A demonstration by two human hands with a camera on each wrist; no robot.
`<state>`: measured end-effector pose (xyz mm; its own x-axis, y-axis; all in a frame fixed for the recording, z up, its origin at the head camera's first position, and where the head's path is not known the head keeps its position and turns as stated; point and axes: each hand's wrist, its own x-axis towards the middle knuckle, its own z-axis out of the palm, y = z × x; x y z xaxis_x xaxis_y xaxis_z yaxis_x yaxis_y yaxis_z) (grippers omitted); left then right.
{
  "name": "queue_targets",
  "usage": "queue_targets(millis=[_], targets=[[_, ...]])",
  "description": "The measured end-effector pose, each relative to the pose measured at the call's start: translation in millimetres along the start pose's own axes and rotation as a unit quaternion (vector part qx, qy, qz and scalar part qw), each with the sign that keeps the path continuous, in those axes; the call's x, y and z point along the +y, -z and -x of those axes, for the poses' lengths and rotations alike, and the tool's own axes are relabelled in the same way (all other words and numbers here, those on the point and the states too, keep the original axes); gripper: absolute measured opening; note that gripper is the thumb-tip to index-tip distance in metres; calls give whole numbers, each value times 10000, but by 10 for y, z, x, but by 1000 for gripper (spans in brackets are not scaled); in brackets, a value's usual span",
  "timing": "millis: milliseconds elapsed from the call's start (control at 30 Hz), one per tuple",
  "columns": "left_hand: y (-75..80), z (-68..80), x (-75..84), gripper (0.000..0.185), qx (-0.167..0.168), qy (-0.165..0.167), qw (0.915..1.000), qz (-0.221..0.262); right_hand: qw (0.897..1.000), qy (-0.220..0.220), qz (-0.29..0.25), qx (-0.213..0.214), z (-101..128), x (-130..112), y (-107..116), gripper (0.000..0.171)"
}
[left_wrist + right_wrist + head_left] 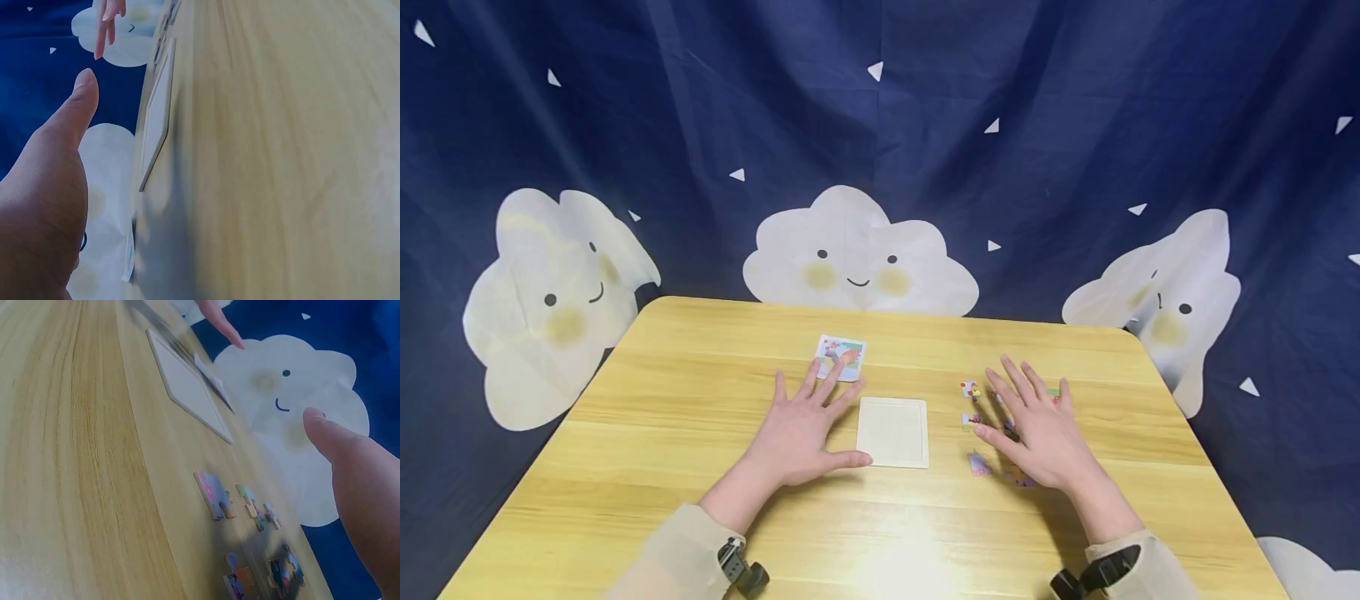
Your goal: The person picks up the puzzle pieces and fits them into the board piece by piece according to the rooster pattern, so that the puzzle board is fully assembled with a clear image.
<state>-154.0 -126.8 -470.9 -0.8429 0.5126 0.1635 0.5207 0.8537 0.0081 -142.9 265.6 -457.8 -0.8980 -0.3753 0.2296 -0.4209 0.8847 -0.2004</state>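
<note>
My left hand (801, 433) hovers over the table with its fingers spread and holds nothing. Its thumb overlaps the lower left corner of a pale square puzzle tray (892, 432) in the head view. Beyond its fingertips lies a square picture card (852, 360), partly covered by the fingers. Fingers spread and holding nothing, my right hand (1048, 442) is held above several loose jigsaw pieces, some hidden beneath it. A purple piece (214, 494) lies nearest the tray in the right wrist view. The tray (157, 119) shows a raised rim and a bare inside.
The light wood table (625, 467) has rounded far corners. Behind it hangs a dark blue curtain (880, 125) printed with white clouds and small triangles. More jigsaw pieces (970, 389) lie in a column left of my right hand.
</note>
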Motion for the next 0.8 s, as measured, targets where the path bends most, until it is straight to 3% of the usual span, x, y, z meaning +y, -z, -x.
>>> queue_targets(millis=[467,800], targets=[[-164,-28,63,111,-61,-148,9997,177,9997,106,-204,11,-67,39,-108,76],[-241,-43,138,108,-337,-106,9976,589,9995,158,-263,70,-113,57,-191,73]])
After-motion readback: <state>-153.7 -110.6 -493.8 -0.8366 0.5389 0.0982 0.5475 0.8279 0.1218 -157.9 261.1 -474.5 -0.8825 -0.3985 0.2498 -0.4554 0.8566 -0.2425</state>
